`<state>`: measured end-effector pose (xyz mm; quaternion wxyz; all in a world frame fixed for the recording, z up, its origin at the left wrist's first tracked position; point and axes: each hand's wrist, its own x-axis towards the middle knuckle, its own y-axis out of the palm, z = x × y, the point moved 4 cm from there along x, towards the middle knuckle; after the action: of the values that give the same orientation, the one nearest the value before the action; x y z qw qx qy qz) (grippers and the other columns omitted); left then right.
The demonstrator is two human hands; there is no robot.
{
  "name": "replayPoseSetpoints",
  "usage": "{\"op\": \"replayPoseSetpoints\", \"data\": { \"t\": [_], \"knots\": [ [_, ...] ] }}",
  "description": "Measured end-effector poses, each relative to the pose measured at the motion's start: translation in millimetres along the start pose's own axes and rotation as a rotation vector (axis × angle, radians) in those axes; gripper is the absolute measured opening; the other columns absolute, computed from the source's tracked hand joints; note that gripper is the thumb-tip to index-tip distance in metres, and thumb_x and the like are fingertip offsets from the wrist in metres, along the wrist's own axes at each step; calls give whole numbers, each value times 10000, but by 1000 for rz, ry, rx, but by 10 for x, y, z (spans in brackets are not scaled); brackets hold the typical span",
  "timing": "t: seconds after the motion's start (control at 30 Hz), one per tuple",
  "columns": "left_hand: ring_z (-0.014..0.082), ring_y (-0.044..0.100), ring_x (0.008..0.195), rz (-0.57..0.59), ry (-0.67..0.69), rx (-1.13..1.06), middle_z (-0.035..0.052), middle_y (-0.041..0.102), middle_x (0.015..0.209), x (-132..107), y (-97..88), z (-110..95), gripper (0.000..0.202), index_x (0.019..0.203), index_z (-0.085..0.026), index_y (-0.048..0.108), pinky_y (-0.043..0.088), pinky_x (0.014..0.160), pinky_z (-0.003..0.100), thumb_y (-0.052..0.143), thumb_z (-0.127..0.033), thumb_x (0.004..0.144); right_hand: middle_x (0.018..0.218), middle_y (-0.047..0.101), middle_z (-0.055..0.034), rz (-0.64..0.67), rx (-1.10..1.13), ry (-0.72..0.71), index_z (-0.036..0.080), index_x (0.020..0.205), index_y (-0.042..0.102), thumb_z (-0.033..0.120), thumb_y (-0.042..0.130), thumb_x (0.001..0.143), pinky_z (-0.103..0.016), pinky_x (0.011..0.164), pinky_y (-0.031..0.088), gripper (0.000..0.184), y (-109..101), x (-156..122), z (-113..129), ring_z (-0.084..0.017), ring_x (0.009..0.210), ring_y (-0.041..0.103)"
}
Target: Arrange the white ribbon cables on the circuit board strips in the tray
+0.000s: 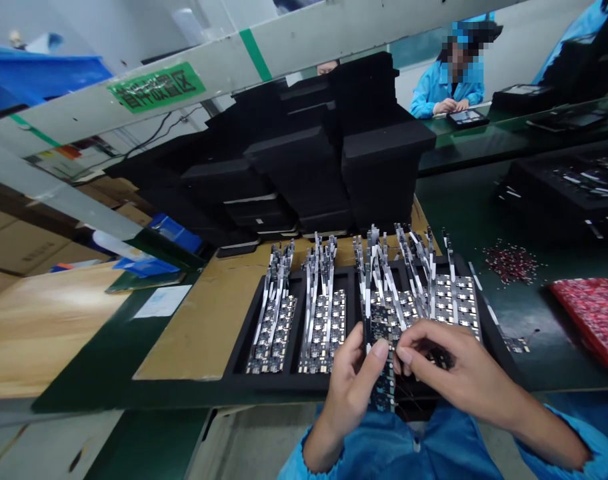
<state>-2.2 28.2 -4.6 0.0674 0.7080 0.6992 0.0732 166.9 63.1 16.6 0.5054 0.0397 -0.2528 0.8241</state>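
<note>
My left hand [351, 383] grips a dark circuit board panel [383, 395] by its left side, thumb on top, over the front edge of a black foam tray [237, 353]. Close on the right, my right hand [454, 367] pinches thumb and finger together at the panel's edge; whatever lies between these fingertips is too small to make out. Thin dark wires show below it. In the tray's compartments stand rows of circuit boards [324, 327] with pale flexible strips [277, 267] sticking up.
Tall stacks of black foam trays [304, 160] stand behind. On the right are a heap of tiny red parts [514, 261], a red-and-white filled bag [591, 320] and a small loose board [517, 345]. Cardboard [191, 333] lies left. A person in blue [427, 90] sits across.
</note>
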Motion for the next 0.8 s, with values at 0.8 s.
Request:
{"op": "replayPoseSetpoints", "data": {
  "t": [0.8],
  "knots": [
    [288,577,572,78,6,81,61,615,671,26,62,-86,103,885,-251,643,459,531,334,615,-347,910,906,805,28,184,-162,-135,267,1080,748,206,649,1110,-277,686,552,120,-117,-49,-12,-165,752,788]
  ]
}}
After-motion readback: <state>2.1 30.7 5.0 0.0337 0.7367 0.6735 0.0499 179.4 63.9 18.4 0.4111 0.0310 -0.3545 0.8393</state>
